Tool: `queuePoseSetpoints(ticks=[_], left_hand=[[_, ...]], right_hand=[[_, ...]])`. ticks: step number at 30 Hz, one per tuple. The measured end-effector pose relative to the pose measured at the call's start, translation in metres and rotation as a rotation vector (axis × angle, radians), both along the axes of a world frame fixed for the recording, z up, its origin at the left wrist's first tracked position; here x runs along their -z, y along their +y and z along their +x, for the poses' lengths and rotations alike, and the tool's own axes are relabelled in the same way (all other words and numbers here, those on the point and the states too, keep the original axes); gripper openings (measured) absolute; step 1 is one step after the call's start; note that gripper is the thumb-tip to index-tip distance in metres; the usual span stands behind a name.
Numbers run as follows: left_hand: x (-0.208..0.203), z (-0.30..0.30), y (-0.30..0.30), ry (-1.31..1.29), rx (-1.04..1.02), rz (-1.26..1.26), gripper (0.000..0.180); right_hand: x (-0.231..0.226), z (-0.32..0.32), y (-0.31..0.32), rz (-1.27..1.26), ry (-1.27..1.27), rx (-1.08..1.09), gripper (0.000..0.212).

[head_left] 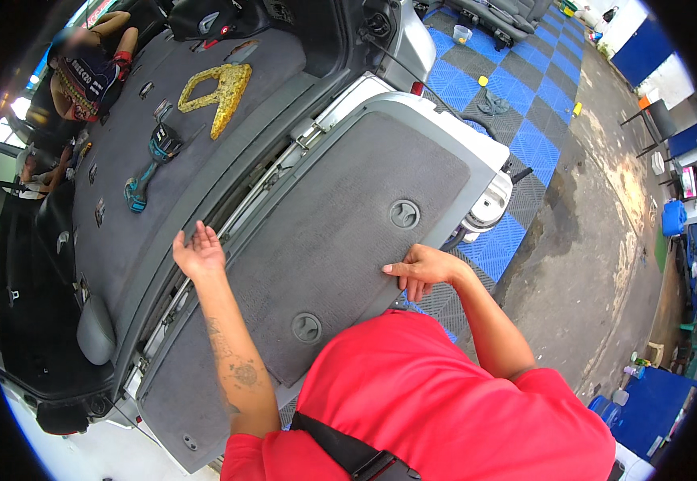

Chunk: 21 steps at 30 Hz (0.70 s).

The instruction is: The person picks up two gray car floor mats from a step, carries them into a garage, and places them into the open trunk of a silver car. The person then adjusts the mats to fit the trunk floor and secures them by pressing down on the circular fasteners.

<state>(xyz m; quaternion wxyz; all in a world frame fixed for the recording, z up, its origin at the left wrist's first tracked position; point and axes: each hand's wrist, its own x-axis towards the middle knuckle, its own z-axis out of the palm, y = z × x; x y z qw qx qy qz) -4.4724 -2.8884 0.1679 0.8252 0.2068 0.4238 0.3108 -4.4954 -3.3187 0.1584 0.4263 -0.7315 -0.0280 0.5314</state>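
My left hand (200,252) is open and palm up, its fingers loosely stretched, above the seam between the vehicle's cargo floor and the lowered tailgate (340,180). Nothing lies in it. My right hand (422,268) is at the tailgate's near edge, with one digit pointing left over the grey carpeted panel and the other fingers bent downward but apart. It holds nothing that I can see, and contact with the edge is unclear. On the cargo floor (128,148) lie a teal and black cordless drill (154,164) and a yellow, mottled triangular frame-shaped piece (218,92).
Another person (84,72) is inside the vehicle at the far left. A white and grey machine (488,200) stands beyond the tailgate's right end. Blue and grey floor tiles (517,152) hold a removed seat (496,16), a clear tub (462,34) and a crumpled cloth (492,103).
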Motion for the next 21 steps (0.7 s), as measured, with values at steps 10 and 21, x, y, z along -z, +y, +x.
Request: queuePoseSetpoints(ticks=[10,21], left_hand=[[-0.01,0.015,0.071,0.144,0.407,0.217,0.031],[-0.013,0.014,0.079,0.148,0.48,0.273,0.04]], right_hand=[[0.002,-0.013,0.012,0.065,0.134,0.239,0.071],[0.016,-0.046,0.047,0.339,0.307,0.756,0.071]])
